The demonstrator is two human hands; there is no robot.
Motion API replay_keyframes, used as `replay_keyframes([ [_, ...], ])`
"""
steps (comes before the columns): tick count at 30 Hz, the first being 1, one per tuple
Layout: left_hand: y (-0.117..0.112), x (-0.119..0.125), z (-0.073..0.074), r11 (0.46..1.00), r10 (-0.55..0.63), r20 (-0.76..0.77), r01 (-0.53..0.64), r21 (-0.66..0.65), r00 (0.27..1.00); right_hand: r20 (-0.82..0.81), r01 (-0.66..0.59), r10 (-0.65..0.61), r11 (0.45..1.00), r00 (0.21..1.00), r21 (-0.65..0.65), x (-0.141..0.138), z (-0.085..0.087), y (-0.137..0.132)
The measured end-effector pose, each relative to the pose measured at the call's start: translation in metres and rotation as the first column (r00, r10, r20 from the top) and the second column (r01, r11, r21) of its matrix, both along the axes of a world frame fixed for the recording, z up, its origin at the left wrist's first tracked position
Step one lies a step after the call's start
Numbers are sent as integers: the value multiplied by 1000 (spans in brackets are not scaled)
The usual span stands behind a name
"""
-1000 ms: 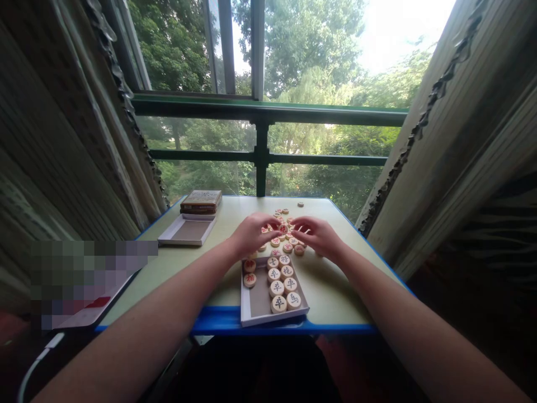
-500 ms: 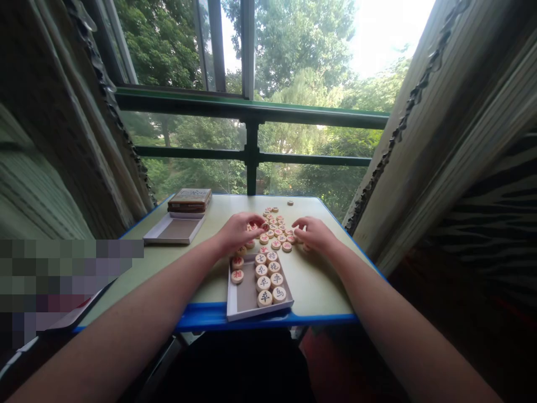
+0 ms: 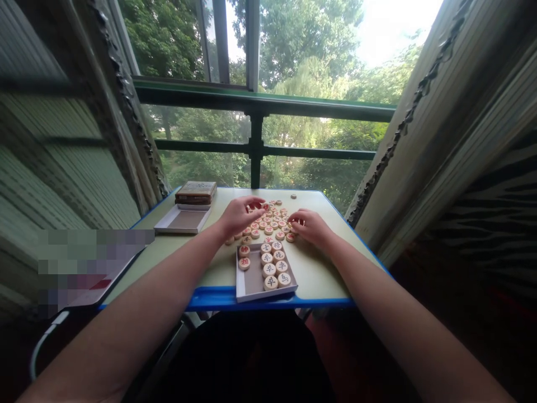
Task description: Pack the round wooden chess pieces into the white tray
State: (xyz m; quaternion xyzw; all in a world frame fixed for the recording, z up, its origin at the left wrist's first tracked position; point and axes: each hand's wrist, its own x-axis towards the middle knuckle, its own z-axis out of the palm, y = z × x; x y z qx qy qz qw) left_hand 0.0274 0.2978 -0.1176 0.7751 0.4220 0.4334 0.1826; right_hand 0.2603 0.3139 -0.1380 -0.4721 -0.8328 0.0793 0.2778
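Note:
Round wooden Chinese chess pieces (image 3: 269, 229) with red or dark characters lie in a loose cluster on the table. My left hand (image 3: 240, 216) is over the cluster's left side, a red-marked piece (image 3: 265, 207) pinched between thumb and fingertips. On the right side, my right hand (image 3: 309, 225) has its fingers curled down, the thumb and fingertips closed around the edge of a piece (image 3: 290, 224), partly covered. Nearer me sits a shallow white box (image 3: 254, 284). Inside it, dark-marked pieces stand in two columns on the right, and two red-marked ones are at the left.
A second shallow box (image 3: 180, 228) lies at the left, beside a stack of brown boxes or books (image 3: 196, 192). One piece (image 3: 293, 196) sits apart near the far edge. The table (image 3: 323, 280) has a blue rim. Curtains hang on both sides of the window.
The view has tilted slightly. My left hand has moved a little farther away with the red-marked piece. My right hand has come inward, its fingers closing at a piece.

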Motion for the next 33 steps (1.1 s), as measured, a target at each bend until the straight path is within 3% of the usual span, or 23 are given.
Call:
replay_keyframes([
  [5,5,-13,4,998,61,66,-62,12,996,-26,1,-1,1000,1000,9,-1,-1,-1],
  [10,7,-34,28,996,84,-27,-85,-41,996,-60,-4,6,1000,998,23,-4,-2,0],
  [13,1,-44,36,993,-24,-130,9,-116,991,-51,-10,11,1000,999,21,-7,-2,0],
  [15,-3,-48,32,989,-33,-128,15,-145,991,-47,-8,8,1000,999,7,-8,-1,-2],
  [18,-6,-52,20,991,46,-66,-54,-122,997,-73,35,-38,998,997,-45,-12,4,-7],
  [22,-5,-50,5,993,63,-35,-67,-100,997,-42,92,-101,980,994,-175,-27,26,-13],
  [25,-2,-47,-5,994,57,-72,-63,-87,996,118,75,-33,925,992,-372,-40,43,-10],
  [27,-1,-46,-12,993,56,-106,-66,-96,993,164,45,34,888,986,-457,-47,46,-2],
  [29,1,-45,-17,991,29,-102,-42,-126,994,110,23,24,913,994,-407,-54,39,8],
  [31,1,-45,-19,986,16,-62,-26,-167,998,48,8,4,970,999,-243,-60,26,18],
  [33,1,-45,-18,970,10,-1,-10,-244,1000,49,-24,31,990,998,-138,-64,13,26],
])
